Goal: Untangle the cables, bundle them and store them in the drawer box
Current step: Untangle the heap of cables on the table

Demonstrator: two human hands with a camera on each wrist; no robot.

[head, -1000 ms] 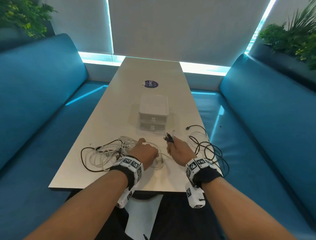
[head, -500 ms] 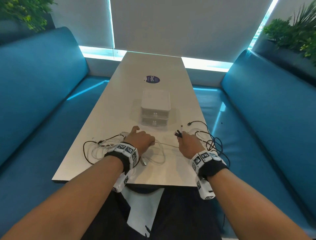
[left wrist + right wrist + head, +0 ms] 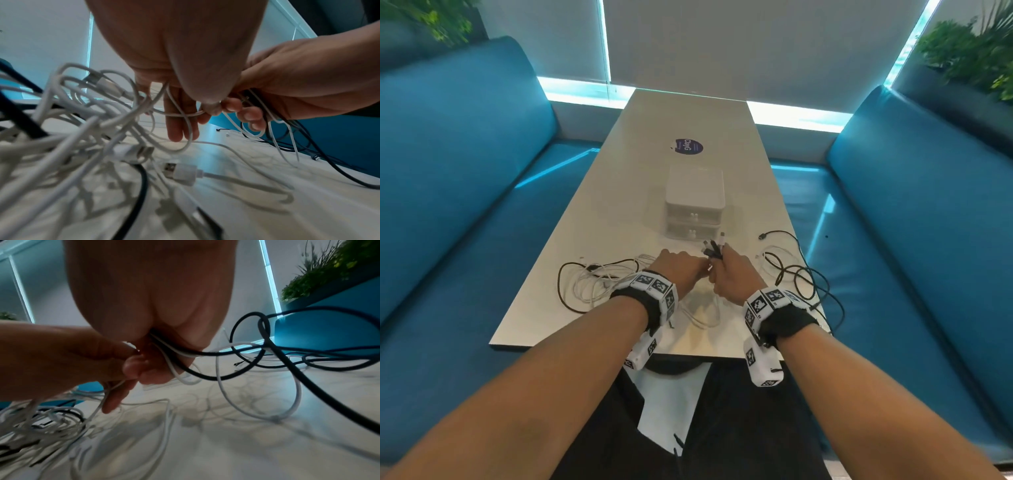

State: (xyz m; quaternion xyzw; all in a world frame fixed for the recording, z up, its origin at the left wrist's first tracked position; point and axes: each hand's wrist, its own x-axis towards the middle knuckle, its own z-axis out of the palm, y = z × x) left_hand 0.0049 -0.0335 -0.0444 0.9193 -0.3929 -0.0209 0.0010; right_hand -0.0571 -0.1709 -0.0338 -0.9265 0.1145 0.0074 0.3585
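A long pale tabletop (image 3: 599,205) runs between two blue upholstered benches (image 3: 448,178) toward a wall of drawn grey window blinds (image 3: 756,44) edged with daylight, with green plants (image 3: 969,51) on ledges behind both benches and a round dark sticker (image 3: 689,147) on the far half of the surface. At the middle of the tabletop stands the white drawer box (image 3: 695,202), two drawers stacked one above the other and both closed, so their contents cannot be seen. A seated person leans in over the near end, both wrists wearing marker-covered camera bands. The right hand (image 3: 732,274) is clenched around a bunch of black and white cable ends (image 3: 714,247) that stick up from the fist just in front of the drawer box, their cords trailing to the right in loose black and white loops (image 3: 796,274) that reach the table's right edge. The left hand (image 3: 681,269), touching the right, pinches a thin white cable (image 3: 180,114) between thumb and fingertips, its other fingers extended downward. A tangled heap of white and black cables (image 3: 592,281) lies on the tabletop to the left of the hands, and a white USB plug (image 3: 180,172) rests on the surface below the left wrist.
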